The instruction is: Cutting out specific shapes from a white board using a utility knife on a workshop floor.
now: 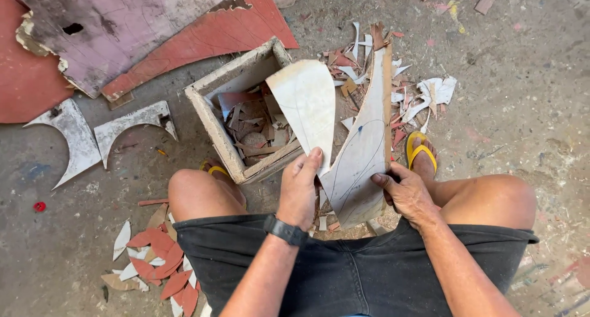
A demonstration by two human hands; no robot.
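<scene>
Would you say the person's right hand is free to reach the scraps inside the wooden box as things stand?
Probably not right away: the right hand grips the large white sheet, which stands between it and the wooden box. The left hand, holding the curved white piece, is nearer.

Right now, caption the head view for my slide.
Left hand and right hand hold a pale curved laminate sheet above a wooden scrap box.

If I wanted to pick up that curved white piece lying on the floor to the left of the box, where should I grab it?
Take the curved white offcut by its broad middle arch, coming straight down from above. It lies flat on the concrete floor, and both ends taper to sharp points, so the wide centre looks like the safest, steadiest hold.
</scene>
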